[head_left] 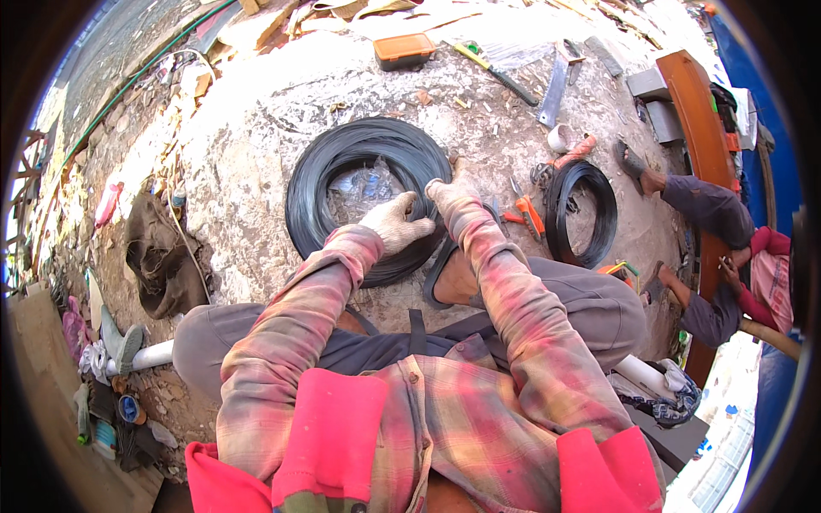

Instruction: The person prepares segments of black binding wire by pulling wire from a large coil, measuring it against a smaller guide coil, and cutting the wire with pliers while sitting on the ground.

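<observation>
A large coil of dark wire lies on the ground in front of my crossed legs, with crumpled clear plastic inside its ring. My left hand, in a pale knit glove, rests over the coil's near right part, its thumb and fingers apart. Against the coil's right rim, my right hand is closed, fingers bent round the outer strands; its fingertips are partly hidden. A smaller coil of dark wire lies to the right. Orange-handled pliers sit between that coil and my right forearm.
Beyond the coils are an orange-lidded box, a yellow-and-black long-handled tool and a saw. A brown cloth sack lies at left. Another person's legs stretch in from the right beside an orange-brown beam.
</observation>
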Motion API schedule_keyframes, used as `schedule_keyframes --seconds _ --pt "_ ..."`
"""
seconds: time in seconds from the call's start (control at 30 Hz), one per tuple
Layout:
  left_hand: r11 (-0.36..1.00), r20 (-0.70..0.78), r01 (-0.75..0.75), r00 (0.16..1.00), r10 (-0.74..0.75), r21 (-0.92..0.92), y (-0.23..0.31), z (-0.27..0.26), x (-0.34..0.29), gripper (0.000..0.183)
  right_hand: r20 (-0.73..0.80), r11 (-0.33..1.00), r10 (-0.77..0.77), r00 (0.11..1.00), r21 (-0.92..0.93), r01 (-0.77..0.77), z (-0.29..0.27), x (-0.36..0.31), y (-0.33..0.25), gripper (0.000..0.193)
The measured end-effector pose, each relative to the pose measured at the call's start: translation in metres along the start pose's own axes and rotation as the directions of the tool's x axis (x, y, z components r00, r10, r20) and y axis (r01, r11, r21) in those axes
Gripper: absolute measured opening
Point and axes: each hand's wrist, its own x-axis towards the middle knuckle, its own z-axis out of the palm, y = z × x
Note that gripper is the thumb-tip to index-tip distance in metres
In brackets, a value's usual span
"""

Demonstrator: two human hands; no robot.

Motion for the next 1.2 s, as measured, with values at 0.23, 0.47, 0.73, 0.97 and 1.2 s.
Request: schedule_keyframes --seconds 0.23,0.47,0.73,0.97,1.2 --pt "0.99 0.062 0.004 0.998 0.004 -0.14 0.029 0.018 0.015 0.111 0.045 0.993 0.116 0.992 0.029 -0.117 0.001 0.01 0.003 0.061" --pt "0.986 0.018 0.164 0.986 -0.164 0.013 0.047 0.034 0.016 0.114 0.415 0.936 0.171 0.894 0.215 -0.279 -0.03 0.003 -0.007 0.026" --pt "0.899 -0.014 0.097 0.993 -0.114 -0.427 0.037 0.038 0.021 0.032 0.025 0.962 0.209 0.978 0.172 -0.211 -0.049 0.021 0.033 0.049" --pt "0.864 -0.041 0.063 0.994 -0.097 -0.499 0.038 0.029 0.006 0.027 0.358 0.976 -0.001 0.934 0.205 -0.078 -0.057 -0.022 0.017 0.038" --pt "0.886 -0.147 0.026 0.983 -0.106 -0.463 0.048 0.032 0.004 0.025 0.515 0.993 0.035 0.857 -0.114 0.028 -0.048 -0.032 0.026 0.042"
